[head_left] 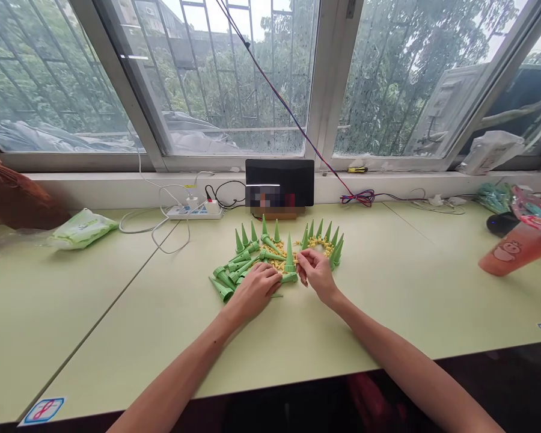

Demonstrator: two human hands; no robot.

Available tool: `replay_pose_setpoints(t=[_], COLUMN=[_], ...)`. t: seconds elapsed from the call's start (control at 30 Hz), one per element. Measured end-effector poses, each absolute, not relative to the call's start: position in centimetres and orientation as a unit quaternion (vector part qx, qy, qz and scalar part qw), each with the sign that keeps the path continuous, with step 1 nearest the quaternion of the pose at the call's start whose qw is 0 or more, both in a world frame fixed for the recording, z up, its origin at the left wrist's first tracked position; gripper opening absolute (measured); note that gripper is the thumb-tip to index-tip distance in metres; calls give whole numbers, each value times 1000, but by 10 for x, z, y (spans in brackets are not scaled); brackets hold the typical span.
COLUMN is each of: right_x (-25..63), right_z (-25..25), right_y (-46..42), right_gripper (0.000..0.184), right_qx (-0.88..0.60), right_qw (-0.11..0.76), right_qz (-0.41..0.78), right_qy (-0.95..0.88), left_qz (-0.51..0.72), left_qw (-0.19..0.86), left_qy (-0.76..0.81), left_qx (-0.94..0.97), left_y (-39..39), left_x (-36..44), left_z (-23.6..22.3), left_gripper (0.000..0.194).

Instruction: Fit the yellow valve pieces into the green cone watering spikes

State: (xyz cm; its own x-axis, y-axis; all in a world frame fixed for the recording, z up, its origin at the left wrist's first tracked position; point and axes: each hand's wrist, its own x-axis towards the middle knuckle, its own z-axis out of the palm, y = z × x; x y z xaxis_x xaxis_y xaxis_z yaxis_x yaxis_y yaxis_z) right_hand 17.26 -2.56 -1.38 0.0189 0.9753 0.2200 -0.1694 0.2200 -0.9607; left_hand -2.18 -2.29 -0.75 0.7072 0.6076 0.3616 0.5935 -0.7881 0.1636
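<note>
My left hand (258, 284) has its fingers bent over a green plant watering spike (290, 278), which lies on its side with the wide end toward the right. Just right of it, my right hand (316, 272) pinches thumb and fingers together beside an upright green spike (290, 255). What sits in that pinch is too small to make out. Small yellow plastic pieces (278, 264) lie heaped behind my hands. Several loose green spikes (238, 264) are piled to the left of my left hand.
More spikes (328, 232) stand in a curve around yellow pieces at right, and others stand at back left. A dark screen (279, 180) leans by the window, near a power strip (196, 210). A green packet (85, 228) lies left; a red drink cup (518, 243) tilts at right.
</note>
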Motion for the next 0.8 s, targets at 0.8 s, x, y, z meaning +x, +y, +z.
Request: replay_pose_setpoints(t=[0.8], right_x=[187], right_z=[-10], right_y=[-20], right_gripper=[14], right_qx=[-458], right_qw=[450], right_qz=[492], right_qy=[-588], left_qz=[188], left_qw=[74], left_qy=[334], left_qx=[921], left_y=[-5], left_x=[-48], left_z=[-2], left_gripper=[23])
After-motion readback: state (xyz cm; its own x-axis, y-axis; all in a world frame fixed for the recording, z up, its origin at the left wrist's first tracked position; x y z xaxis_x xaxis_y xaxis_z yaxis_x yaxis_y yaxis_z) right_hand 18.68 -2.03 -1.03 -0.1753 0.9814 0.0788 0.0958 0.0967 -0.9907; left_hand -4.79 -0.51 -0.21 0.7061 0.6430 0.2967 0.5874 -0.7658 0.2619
